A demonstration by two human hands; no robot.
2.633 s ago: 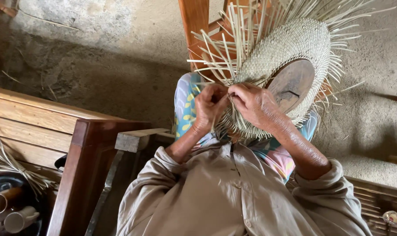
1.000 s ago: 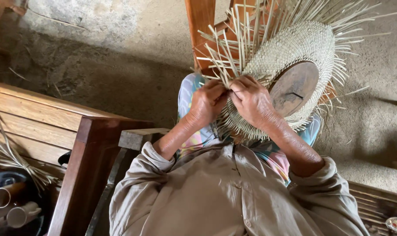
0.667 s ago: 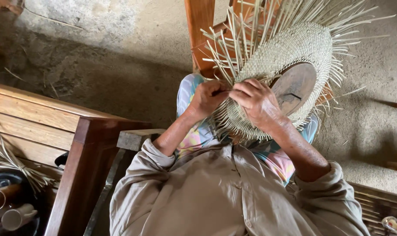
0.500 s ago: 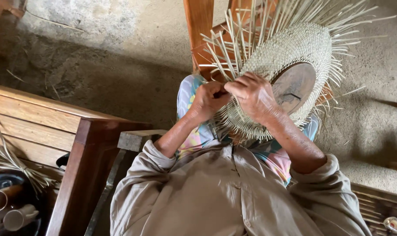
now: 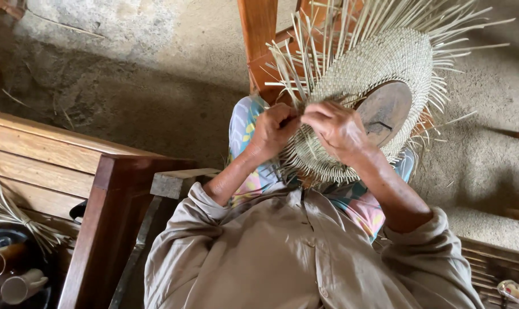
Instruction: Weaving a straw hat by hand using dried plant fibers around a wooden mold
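A half-woven straw hat [image 5: 385, 63] rests on my lap, its crown fitted over a round wooden block [image 5: 385, 109]. Loose pale straw strands [image 5: 305, 51] stick out all around its rim. My left hand [image 5: 273, 129] pinches strands at the near edge of the weave. My right hand [image 5: 336, 126] sits just beside it, fingers closed on strands at the same spot, thumb against the left hand's fingertips. Both forearms come out of rolled-up beige sleeves [image 5: 271, 252]. A colourful patterned cloth [image 5: 242, 123] covers my knees under the hat.
A wooden bench arm [image 5: 99, 229] and slatted seat [image 5: 36, 154] stand to my left. A bundle of straw [image 5: 8, 212] and metal cups [image 5: 13, 280] lie at bottom left. An orange wooden chair leg [image 5: 259, 34] rises behind the hat. The floor is rough concrete [image 5: 145, 74].
Both hands stayed at the hat's near rim, working strands; the fingers shifted slightly and the hat tilted a little between frames.
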